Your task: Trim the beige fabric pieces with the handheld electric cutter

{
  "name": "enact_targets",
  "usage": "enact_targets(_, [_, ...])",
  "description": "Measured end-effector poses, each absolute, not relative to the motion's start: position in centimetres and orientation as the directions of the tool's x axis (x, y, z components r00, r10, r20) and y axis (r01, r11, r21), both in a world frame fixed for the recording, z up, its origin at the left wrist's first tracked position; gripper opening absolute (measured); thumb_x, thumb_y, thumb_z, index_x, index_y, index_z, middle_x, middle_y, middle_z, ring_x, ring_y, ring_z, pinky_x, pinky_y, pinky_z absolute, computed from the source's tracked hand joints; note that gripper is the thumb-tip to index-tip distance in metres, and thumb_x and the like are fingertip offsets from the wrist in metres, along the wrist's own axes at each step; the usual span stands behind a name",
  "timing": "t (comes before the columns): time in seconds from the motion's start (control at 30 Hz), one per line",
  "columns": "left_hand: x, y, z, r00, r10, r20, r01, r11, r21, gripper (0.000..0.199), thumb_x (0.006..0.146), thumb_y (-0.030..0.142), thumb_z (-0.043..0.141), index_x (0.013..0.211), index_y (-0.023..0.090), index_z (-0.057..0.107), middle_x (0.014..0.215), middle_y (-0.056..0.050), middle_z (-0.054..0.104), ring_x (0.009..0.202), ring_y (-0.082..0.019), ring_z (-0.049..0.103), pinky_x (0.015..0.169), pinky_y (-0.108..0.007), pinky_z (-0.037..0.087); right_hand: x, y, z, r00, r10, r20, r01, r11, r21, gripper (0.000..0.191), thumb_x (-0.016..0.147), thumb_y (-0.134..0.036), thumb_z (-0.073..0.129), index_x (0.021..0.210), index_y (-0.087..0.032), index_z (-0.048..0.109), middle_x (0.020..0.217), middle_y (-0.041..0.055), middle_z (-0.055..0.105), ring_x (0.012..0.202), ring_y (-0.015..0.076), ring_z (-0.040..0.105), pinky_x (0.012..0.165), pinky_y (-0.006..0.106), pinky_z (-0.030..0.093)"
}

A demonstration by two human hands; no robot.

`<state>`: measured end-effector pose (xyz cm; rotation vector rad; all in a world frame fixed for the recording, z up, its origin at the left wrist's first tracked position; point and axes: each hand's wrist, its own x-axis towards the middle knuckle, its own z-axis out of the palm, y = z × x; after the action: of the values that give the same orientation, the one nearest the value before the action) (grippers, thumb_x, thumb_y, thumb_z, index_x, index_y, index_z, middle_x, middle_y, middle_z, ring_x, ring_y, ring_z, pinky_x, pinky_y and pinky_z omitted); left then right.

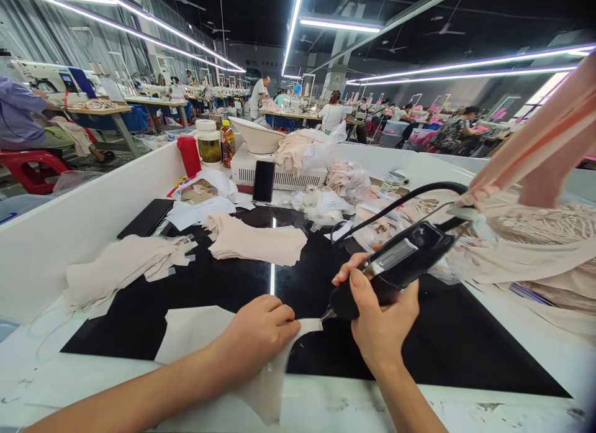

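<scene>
My right hand (pixel 384 321) is wrapped round a black corded handheld tool (pixel 410 253) with a narrow metal tip. The tip points down and left, at the end of a thin strip of a pale beige fabric piece (pixel 193 327). Whether it touches the strip I cannot tell. My left hand (pixel 261 327), fingers curled and together, presses on the same piece close to that strip. The fabric lies over a glossy black board (pixel 465 340) and hangs past its front edge. Beyond my hands lies a stack of cut beige pieces (pixel 261 240).
Another fabric pile (pixel 125 265) lies at the left. A phone (pixel 264 181) leans against a white vented box (pixel 302 175). Heaped beige fabric (pixel 535 234) covers the right side, with a fabric strip (pixel 535 135) hanging above. A white wall (pixel 93 209) borders the table. People sit farther off.
</scene>
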<state>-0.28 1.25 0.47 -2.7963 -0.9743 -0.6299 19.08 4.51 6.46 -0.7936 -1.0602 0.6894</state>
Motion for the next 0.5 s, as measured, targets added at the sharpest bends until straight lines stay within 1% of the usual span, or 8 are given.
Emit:
enact_targets(0.17, [-0.26, 1.16, 0.69, 0.722, 0.544, 0.426, 0.589, -0.807, 0.032, 0.014, 0.103, 0.006, 0.056, 0.105, 0.015, 0.066, 0.091, -0.003, 0.067, 0.079, -0.018, 0.058, 0.08, -0.033, 0.052, 19.03, 4.47, 6.14, 0.337, 0.796, 0.503, -0.061, 0.551, -0.832, 0.032, 0.084, -0.028, 0.083, 0.104, -0.027, 0.058, 0.085, -0.001, 0.068, 0.062, 0.0156, 0.065, 0.059, 0.033, 0.058])
enact_targets(0.33, [-0.28, 0.97, 0.64, 0.713, 0.545, 0.442, 0.593, -0.804, 0.034, 0.014, 0.104, 0.007, 0.055, 0.109, 0.015, 0.066, 0.09, -0.003, 0.067, 0.079, -0.019, 0.058, 0.082, -0.034, 0.053, 19.02, 4.4, 6.16, 0.336, 0.79, 0.512, -0.063, 0.562, -0.825, 0.031, 0.084, -0.025, 0.084, 0.101, -0.027, 0.059, 0.085, -0.0018, 0.069, 0.062, 0.015, 0.065, 0.06, 0.032, 0.057])
enact_targets(0.5, [-0.39, 0.79, 0.74, 0.724, 0.538, 0.432, 0.598, -0.801, -0.004, 0.016, 0.101, 0.004, 0.056, 0.111, 0.014, 0.065, 0.091, -0.004, 0.067, 0.082, -0.019, 0.059, 0.087, -0.036, 0.054, 19.01, 4.37, 6.33, 0.346, 0.783, 0.516, -0.064, 0.569, -0.82, 0.033, 0.083, -0.025, 0.084, 0.105, -0.027, 0.06, 0.084, -0.0015, 0.069, 0.061, 0.0153, 0.064, 0.058, 0.032, 0.057])
